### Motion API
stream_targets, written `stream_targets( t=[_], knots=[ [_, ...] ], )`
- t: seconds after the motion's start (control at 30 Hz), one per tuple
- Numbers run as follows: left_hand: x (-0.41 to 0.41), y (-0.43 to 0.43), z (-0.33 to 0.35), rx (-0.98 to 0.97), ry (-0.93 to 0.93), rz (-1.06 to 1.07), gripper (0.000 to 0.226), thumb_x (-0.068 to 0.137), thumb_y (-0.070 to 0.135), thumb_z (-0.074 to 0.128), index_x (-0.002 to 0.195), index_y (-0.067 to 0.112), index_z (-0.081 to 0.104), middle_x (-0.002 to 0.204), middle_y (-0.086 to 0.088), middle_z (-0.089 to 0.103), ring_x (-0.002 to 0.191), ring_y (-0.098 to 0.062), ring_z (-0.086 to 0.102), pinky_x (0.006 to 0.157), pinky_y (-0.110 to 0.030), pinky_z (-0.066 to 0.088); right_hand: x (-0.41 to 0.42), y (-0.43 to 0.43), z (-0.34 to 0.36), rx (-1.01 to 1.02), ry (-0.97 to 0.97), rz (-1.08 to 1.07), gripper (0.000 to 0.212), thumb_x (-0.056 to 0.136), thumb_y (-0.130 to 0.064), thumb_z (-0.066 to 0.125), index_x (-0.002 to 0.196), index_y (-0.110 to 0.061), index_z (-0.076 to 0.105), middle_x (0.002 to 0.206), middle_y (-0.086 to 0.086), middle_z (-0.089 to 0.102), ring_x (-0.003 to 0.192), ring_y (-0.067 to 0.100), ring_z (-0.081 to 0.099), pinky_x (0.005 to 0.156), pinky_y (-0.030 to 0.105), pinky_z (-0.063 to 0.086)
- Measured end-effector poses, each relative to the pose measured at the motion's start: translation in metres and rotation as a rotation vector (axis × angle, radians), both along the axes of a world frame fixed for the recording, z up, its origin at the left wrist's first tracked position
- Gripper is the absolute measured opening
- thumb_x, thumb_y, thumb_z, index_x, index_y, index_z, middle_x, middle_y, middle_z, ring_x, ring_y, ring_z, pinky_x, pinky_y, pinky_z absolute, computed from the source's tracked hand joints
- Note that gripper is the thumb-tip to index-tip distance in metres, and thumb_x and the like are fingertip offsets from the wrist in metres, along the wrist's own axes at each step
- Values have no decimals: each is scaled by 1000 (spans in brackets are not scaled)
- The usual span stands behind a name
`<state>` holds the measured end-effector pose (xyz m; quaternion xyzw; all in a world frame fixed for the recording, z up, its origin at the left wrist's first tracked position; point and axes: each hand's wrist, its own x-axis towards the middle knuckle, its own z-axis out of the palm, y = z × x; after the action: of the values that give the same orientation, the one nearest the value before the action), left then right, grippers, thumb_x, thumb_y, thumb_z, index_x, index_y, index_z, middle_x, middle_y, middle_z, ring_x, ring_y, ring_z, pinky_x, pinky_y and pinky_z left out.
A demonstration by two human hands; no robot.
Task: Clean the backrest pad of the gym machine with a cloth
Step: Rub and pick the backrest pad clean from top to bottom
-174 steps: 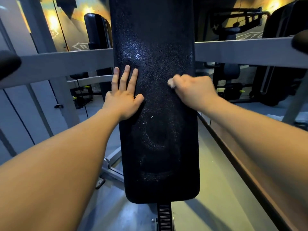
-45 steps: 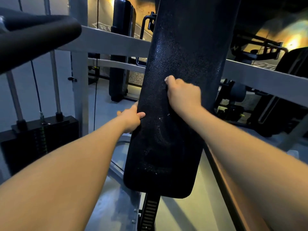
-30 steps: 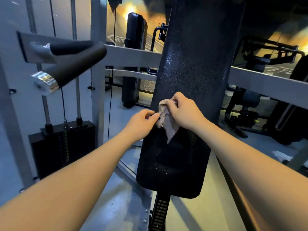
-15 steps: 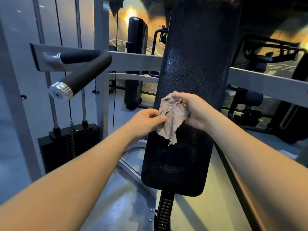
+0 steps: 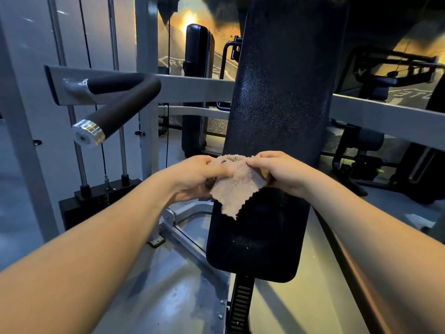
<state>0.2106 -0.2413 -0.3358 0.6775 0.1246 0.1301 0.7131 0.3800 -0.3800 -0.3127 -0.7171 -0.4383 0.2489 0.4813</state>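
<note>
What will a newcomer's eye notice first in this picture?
The tall black backrest pad fills the centre. In front of it, the left hand and the right hand both pinch a beige cloth. At the left, a black handle with a shiny end juts out.

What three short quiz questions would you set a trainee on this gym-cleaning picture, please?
1. True or false: both the left hand and the right hand pinch the cloth.
2. Fill the gap: the chrome-capped handle sticks out on the ___ side of the backrest pad.
3. Choose one. The cloth hangs: A in front of the backrest pad; B over the handle; C from one hand only.

Key: 1 true; 2 left; 3 A.
</note>
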Motion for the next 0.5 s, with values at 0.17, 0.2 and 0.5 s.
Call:
stream_targets(
  t=[0.17,0.2,0.5],
  knots=[
    [0,9,-8,-3,0,293,45,93,13,70,133,16,50,78,-5,66,63,-13,59,58,-31,54,-5,6,-4,81,239,-1,18,101,-25,63,90,-13,70,85,8,69,80,22,64,78,35,49],
    [0,9,-8,57,5,311,42,96,17,68,133,24,49,75,-5,66,60,-12,56,57,-32,53,-6,8,-6,90,272,-11,17,102,-24,63,88,-16,67,83,6,69,77,20,64,77,35,50],
    [-5,15,-4,666,124,244,21,89,30,75,92,10,75,75,1,67,68,-11,58,67,-24,48,-2,5,-6,61,126,89,10,95,-1,66,103,-7,69,83,11,64,68,15,58,64,27,51]
  ],
)
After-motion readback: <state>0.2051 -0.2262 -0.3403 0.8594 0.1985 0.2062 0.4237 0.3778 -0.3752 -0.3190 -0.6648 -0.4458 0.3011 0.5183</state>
